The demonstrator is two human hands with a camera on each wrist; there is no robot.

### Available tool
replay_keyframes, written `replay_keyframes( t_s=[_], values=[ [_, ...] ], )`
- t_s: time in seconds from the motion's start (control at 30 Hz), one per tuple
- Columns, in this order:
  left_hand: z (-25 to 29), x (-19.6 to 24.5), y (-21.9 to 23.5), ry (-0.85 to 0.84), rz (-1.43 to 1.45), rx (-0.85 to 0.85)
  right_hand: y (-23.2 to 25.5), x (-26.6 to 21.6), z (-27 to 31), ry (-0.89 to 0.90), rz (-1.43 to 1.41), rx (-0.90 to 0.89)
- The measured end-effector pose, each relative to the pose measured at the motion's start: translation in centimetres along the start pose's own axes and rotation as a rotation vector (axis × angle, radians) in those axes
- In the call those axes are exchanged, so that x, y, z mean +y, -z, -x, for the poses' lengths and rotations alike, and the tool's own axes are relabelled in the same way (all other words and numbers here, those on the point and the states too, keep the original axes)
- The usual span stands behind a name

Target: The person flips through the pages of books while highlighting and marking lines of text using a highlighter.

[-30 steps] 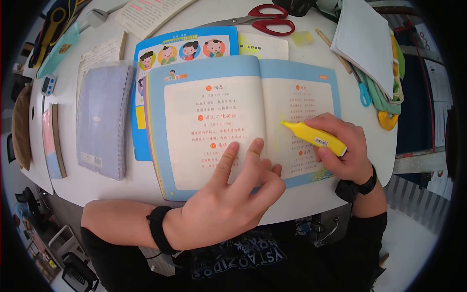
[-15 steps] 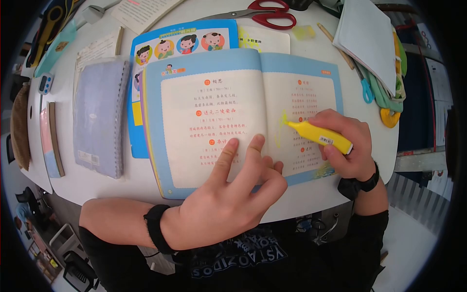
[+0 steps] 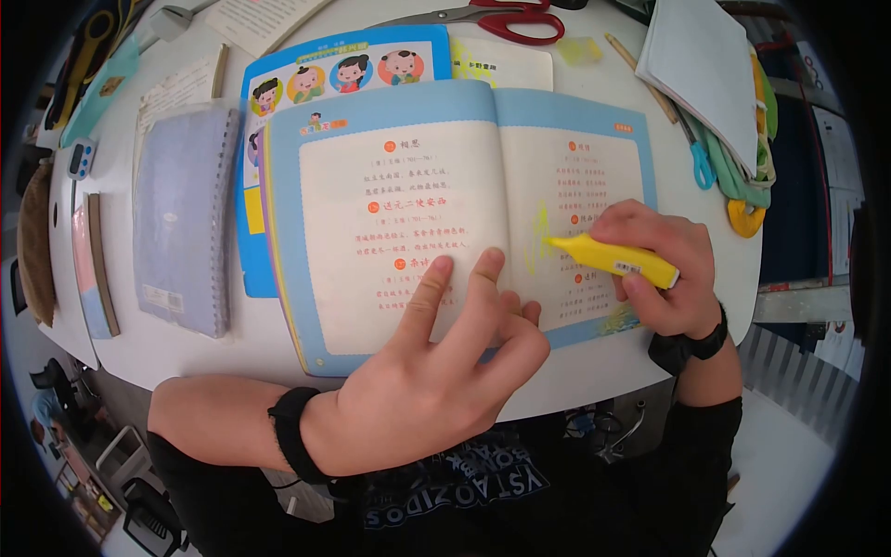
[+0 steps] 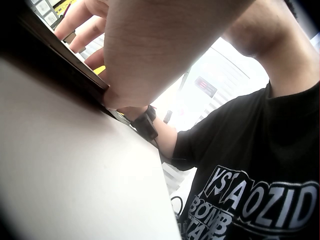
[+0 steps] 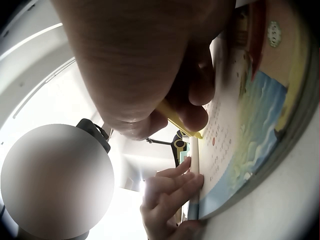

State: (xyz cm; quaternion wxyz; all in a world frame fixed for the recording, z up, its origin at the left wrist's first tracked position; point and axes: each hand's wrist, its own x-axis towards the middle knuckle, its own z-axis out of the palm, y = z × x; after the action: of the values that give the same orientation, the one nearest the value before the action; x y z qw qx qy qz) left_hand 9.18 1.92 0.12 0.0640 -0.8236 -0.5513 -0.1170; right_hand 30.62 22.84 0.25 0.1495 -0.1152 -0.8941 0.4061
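An open book with blue-bordered pages of red and black print lies on the table. My left hand rests on its left page, the index and middle fingers stretched out with their tips on the print and the other fingers bent. In my right hand I grip a yellow highlighter between thumb and fingers. Its tip meets the right page near the spine, beside yellow scribbled marks. The right wrist view shows the highlighter partly hidden by my fingers.
Under the open book lies a blue book with cartoon children. A spiral notebook and a small timer are to the left. Red-handled scissors, a pencil and white paper lie toward the back and right.
The right hand has shifted slightly right with the highlighter, and the yellow marks by the spine have grown denser. The left hand stays on the left page. The book sits slightly higher in view.
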Motion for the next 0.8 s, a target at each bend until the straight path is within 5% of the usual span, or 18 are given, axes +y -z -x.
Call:
replay_keyframes(
  t_s=[0.23,0.33,0.4,0.5,0.73,0.8],
  values=[
    [0.0,0.0,-0.1,0.0,0.005,-0.012,0.1,0.0,0.1,-0.042,0.023,0.01],
    [0.0,0.0,0.0,0.006,0.011,-0.011,0.2,0.1,0.1,0.126,0.025,-0.066],
    [0.1,0.0,0.1,-0.002,0.013,-0.027,0.0,-0.8,0.7,-0.211,0.024,0.07],
    [0.1,-0.1,0.0,-0.015,0.007,-0.022,-0.2,-1.1,0.6,-0.264,-0.04,0.081],
    [0.1,0.0,0.0,-0.008,0.005,-0.017,0.0,-0.6,0.0,-0.153,0.09,-0.034],
    [0.0,-0.1,0.1,-0.004,0.012,-0.024,0.5,0.1,0.1,0.003,-0.001,-0.055]
  ],
)
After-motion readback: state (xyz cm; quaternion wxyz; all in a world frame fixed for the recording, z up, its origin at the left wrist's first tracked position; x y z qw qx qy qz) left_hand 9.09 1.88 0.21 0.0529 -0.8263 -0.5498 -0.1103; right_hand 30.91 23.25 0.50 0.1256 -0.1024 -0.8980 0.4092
